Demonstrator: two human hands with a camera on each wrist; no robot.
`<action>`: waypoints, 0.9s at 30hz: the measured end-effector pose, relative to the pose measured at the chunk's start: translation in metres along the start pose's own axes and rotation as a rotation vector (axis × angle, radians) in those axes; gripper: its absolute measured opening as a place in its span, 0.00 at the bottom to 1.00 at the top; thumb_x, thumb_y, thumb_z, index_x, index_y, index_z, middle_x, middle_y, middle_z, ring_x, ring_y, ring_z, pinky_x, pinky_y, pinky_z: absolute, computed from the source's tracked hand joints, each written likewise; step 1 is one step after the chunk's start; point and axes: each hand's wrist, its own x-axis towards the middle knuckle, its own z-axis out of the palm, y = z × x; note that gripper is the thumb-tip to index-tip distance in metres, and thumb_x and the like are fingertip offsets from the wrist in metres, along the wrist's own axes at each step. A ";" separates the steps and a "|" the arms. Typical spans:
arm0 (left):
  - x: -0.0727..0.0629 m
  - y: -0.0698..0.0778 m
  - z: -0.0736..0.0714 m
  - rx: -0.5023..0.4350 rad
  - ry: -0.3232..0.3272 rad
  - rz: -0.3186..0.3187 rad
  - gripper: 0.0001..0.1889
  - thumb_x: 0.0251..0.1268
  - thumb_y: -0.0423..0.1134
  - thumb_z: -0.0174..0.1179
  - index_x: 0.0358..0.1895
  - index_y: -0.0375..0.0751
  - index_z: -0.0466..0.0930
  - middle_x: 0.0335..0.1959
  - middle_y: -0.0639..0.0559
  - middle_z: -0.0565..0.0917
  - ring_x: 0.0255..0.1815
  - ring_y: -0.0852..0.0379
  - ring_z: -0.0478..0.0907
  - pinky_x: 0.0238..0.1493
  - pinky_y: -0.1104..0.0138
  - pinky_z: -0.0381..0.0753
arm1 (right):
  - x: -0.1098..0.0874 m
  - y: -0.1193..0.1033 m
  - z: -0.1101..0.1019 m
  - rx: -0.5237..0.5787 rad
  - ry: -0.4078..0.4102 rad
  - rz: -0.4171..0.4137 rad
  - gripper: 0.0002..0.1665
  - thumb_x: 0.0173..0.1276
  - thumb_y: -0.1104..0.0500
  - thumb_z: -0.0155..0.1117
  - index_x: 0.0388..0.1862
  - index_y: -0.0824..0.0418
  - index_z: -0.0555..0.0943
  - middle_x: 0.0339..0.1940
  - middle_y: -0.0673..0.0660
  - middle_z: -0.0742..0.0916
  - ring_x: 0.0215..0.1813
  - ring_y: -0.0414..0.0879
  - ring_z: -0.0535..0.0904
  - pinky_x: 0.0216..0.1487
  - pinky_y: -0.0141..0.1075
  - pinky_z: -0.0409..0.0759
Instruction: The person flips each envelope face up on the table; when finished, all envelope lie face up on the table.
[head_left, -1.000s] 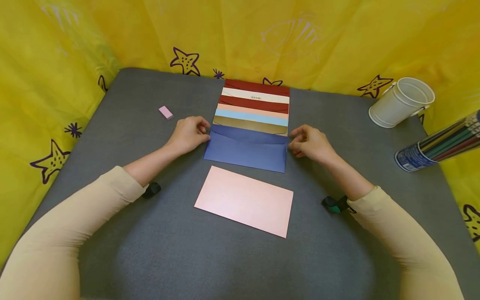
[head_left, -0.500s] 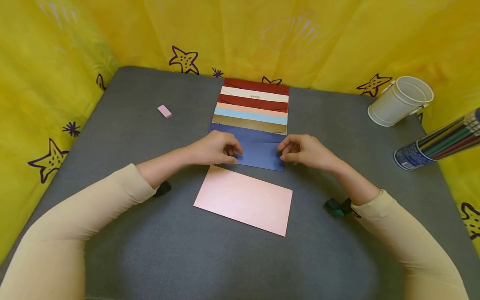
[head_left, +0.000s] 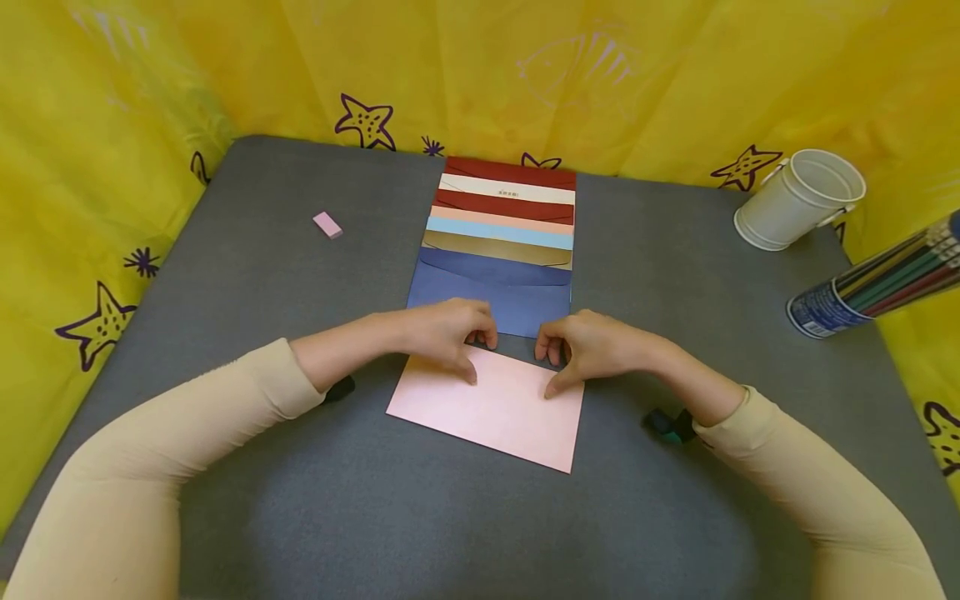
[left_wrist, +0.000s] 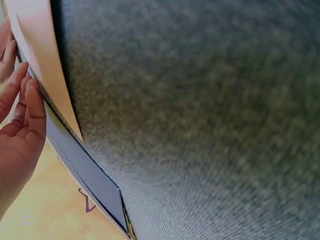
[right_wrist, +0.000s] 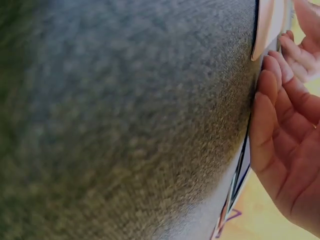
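A pale pink envelope [head_left: 487, 417] lies slanted on the grey table, nearest the person. My left hand [head_left: 448, 327] is over its far left part, thumb above the paper and fingers bent towards its far edge. On the far right part, my right hand [head_left: 596, 343] has the same pose, with the thumb over the envelope. No grip on the paper shows in either wrist view; the left fingers [left_wrist: 35, 107] and right fingers [right_wrist: 265, 115] reach down near the tabletop. Just beyond lies a blue envelope [head_left: 491, 292], the front one of an overlapping row, its lower left corner hidden by my left hand.
Behind the blue envelope come gold [head_left: 495, 247], light blue [head_left: 498, 231], peach, red and white envelopes. A pink eraser [head_left: 327, 224] lies to the left. At right stand a white bucket [head_left: 780, 212] and a blue can [head_left: 825, 308] of pencils. A yellow curtain [head_left: 480, 75] surrounds the table.
Both hands have left the sides of the blue envelope, moved inward and come nearer the person, and are now over the pink envelope's far edge. The envelopes have stayed in place.
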 end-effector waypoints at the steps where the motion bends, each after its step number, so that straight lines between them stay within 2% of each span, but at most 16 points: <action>1: 0.000 0.000 0.001 0.007 -0.003 -0.005 0.21 0.44 0.40 0.79 0.42 0.40 0.83 0.38 0.49 0.79 0.39 0.56 0.75 0.44 0.69 0.76 | 0.000 -0.001 0.001 -0.024 -0.003 0.006 0.24 0.46 0.43 0.82 0.37 0.50 0.81 0.28 0.45 0.83 0.31 0.36 0.76 0.34 0.31 0.74; 9: 0.002 -0.003 0.005 0.046 0.001 -0.061 0.20 0.41 0.41 0.80 0.34 0.42 0.78 0.33 0.51 0.73 0.36 0.57 0.70 0.40 0.69 0.69 | 0.003 -0.008 0.003 -0.180 -0.049 0.043 0.23 0.43 0.41 0.81 0.29 0.47 0.78 0.20 0.44 0.79 0.23 0.38 0.73 0.27 0.33 0.69; 14: 0.004 -0.003 0.005 0.078 -0.005 -0.079 0.20 0.40 0.42 0.81 0.32 0.43 0.77 0.30 0.52 0.71 0.34 0.57 0.69 0.37 0.70 0.67 | 0.005 -0.008 0.003 -0.184 -0.060 0.054 0.20 0.44 0.43 0.82 0.25 0.47 0.78 0.19 0.44 0.80 0.23 0.38 0.73 0.26 0.33 0.69; 18: 0.005 0.001 0.001 0.081 -0.008 -0.073 0.20 0.40 0.42 0.81 0.31 0.44 0.76 0.30 0.53 0.70 0.34 0.57 0.68 0.37 0.69 0.66 | 0.005 -0.005 0.002 -0.105 -0.070 0.038 0.20 0.44 0.46 0.83 0.23 0.49 0.77 0.18 0.44 0.79 0.22 0.38 0.73 0.26 0.32 0.70; 21: 0.004 0.002 -0.004 0.050 -0.010 -0.063 0.21 0.40 0.42 0.81 0.31 0.44 0.75 0.30 0.53 0.70 0.33 0.57 0.68 0.37 0.69 0.67 | 0.003 -0.001 -0.001 -0.015 -0.089 0.013 0.19 0.46 0.49 0.82 0.23 0.50 0.77 0.18 0.44 0.77 0.22 0.38 0.72 0.26 0.31 0.69; 24: 0.002 0.001 -0.011 -0.021 -0.017 -0.066 0.20 0.43 0.40 0.80 0.33 0.43 0.75 0.30 0.53 0.73 0.33 0.57 0.70 0.37 0.69 0.69 | 0.001 0.005 -0.007 0.088 -0.107 -0.020 0.18 0.50 0.52 0.80 0.24 0.52 0.76 0.17 0.44 0.75 0.21 0.38 0.71 0.26 0.30 0.68; 27: -0.001 -0.004 -0.018 -0.107 -0.011 -0.080 0.17 0.46 0.38 0.78 0.35 0.43 0.77 0.30 0.52 0.77 0.33 0.58 0.73 0.39 0.69 0.73 | -0.003 0.011 -0.015 0.207 -0.128 -0.036 0.17 0.57 0.54 0.77 0.29 0.55 0.74 0.16 0.46 0.73 0.20 0.39 0.71 0.26 0.32 0.75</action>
